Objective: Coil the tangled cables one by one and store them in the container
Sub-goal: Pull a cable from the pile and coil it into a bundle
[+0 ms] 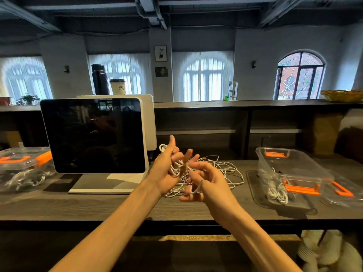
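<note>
At the far left of the worktop [98, 205]: a lidded clear box [23, 167] with orange latches is sitting there, white cords showing through its wall.
Beside it: a dark-screened monitor [94, 134] is standing on a pale base, its back to a raised shelf.
Shelf behind the monitor: a dark flask [100, 79] and a paper cup [117, 86] are standing side by side.
Left hand [167, 167]: it is reaching out palm-up with the thumb raised, its fingers curling round a bundle of white cable loops [175, 167] and gripping them.
Right hand [208, 181]: it is hovering just beside the left, fingers bent, pinching a strand of the same white cable, which is looping round one finger.
Tangled cables [222, 171]: the loose white heap is lying on the worktop behind and between the two hands, trailing off to the right.
Container [290, 169]: the open clear tub with orange handles is sitting at the right of the worktop, well apart from the hands, with coiled white cables [275, 191] lying inside at its near end.
Lid [341, 191]: a clear lid with an orange clip is lying just beside the container, on its right.
Far right, upper ledge: a woven basket [341, 95] is resting there.
</note>
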The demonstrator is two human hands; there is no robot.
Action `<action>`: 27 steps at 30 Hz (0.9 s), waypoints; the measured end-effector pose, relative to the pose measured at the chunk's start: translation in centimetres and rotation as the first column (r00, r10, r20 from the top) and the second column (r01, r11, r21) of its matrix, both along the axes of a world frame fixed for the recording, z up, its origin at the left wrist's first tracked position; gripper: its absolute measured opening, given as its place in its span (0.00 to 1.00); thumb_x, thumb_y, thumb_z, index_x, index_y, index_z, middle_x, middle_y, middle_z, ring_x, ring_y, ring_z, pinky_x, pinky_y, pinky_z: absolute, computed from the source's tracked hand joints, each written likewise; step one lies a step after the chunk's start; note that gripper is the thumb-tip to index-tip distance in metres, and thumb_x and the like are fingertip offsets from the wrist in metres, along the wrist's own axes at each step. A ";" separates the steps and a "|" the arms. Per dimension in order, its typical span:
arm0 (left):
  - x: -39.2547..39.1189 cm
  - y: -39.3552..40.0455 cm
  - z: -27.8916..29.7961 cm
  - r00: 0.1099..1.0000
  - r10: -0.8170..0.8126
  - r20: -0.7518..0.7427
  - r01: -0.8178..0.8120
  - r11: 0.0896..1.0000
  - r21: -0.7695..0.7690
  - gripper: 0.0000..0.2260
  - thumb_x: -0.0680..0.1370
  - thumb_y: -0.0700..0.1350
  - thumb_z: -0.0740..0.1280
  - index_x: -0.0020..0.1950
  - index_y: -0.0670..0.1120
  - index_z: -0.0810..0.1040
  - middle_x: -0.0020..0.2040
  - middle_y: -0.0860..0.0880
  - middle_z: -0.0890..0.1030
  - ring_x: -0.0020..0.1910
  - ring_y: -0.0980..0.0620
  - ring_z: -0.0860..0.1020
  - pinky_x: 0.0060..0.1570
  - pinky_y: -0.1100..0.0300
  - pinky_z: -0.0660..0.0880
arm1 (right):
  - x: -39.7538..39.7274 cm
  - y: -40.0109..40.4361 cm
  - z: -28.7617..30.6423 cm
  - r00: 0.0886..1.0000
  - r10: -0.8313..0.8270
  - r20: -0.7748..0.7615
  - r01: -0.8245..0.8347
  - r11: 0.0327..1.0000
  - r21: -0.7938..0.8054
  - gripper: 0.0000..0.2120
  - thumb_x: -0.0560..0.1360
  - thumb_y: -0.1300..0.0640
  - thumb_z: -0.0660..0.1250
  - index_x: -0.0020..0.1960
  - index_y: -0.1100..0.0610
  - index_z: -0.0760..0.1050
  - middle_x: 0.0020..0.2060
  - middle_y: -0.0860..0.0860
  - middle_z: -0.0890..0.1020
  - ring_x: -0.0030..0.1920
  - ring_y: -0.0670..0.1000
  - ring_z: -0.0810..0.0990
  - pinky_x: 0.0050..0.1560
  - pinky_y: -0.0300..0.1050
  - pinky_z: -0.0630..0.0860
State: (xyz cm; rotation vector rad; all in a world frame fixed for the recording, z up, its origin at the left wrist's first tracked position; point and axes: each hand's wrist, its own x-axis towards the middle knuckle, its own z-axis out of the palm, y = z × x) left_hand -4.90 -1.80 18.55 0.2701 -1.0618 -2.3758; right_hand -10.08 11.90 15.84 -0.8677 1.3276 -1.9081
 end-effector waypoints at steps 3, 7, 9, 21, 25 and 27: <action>0.3 -0.6 0.3 1.000 -0.009 -0.009 0.010 0.999 0.044 0.18 0.82 0.53 0.64 0.36 0.46 0.68 0.23 0.52 0.63 0.20 0.58 0.65 0.26 0.67 0.72 | -0.9 0.3 0.0 0.992 0.041 -0.119 -0.021 0.987 0.159 0.07 0.82 0.61 0.67 0.60 0.58 0.79 0.36 0.50 0.80 0.33 0.44 0.76 0.31 0.36 0.73; 1.0 -1.2 1.1 0.990 -0.024 0.141 0.038 0.994 -0.102 0.18 0.81 0.52 0.68 0.35 0.45 0.70 0.22 0.53 0.61 0.17 0.58 0.59 0.17 0.68 0.54 | -1.6 0.6 -0.9 0.315 -0.053 -0.947 0.257 0.966 0.031 0.07 0.83 0.56 0.66 0.54 0.55 0.83 0.39 0.46 0.83 0.38 0.46 0.80 0.39 0.42 0.78; 1.1 -0.7 1.3 0.964 0.043 0.261 0.032 0.960 -0.277 0.19 0.79 0.54 0.69 0.34 0.46 0.71 0.23 0.52 0.62 0.18 0.57 0.59 0.18 0.67 0.55 | -1.3 0.5 -0.8 0.020 -0.032 -0.999 0.247 0.969 -0.026 0.09 0.83 0.55 0.64 0.52 0.55 0.82 0.41 0.47 0.82 0.39 0.48 0.78 0.40 0.51 0.78; 2.4 1.2 2.2 0.822 -0.120 0.556 0.446 0.741 -0.501 0.39 0.71 0.80 0.46 0.26 0.45 0.67 0.25 0.50 0.66 0.20 0.57 0.63 0.22 0.67 0.60 | -1.6 1.0 5.3 0.241 -0.123 -0.963 0.168 0.982 -0.084 0.15 0.75 0.54 0.76 0.59 0.51 0.76 0.40 0.45 0.84 0.40 0.46 0.82 0.43 0.43 0.81; 2.4 0.6 1.7 0.765 -0.303 0.569 0.599 0.660 -0.453 0.40 0.67 0.82 0.43 0.29 0.47 0.71 0.30 0.50 0.67 0.26 0.56 0.59 0.25 0.68 0.58 | -1.8 1.1 6.3 0.255 -0.011 -0.967 0.233 0.971 0.050 0.14 0.77 0.48 0.74 0.60 0.50 0.82 0.42 0.43 0.83 0.43 0.44 0.82 0.49 0.42 0.82; 2.6 0.4 1.7 0.711 -0.406 0.575 0.692 0.553 -0.464 0.32 0.70 0.78 0.57 0.38 0.46 0.69 0.33 0.51 0.67 0.28 0.56 0.57 0.25 0.69 0.56 | -2.2 1.5 6.9 0.231 0.039 -0.972 0.241 0.966 0.096 0.12 0.76 0.49 0.75 0.59 0.50 0.84 0.45 0.46 0.85 0.45 0.45 0.83 0.48 0.41 0.82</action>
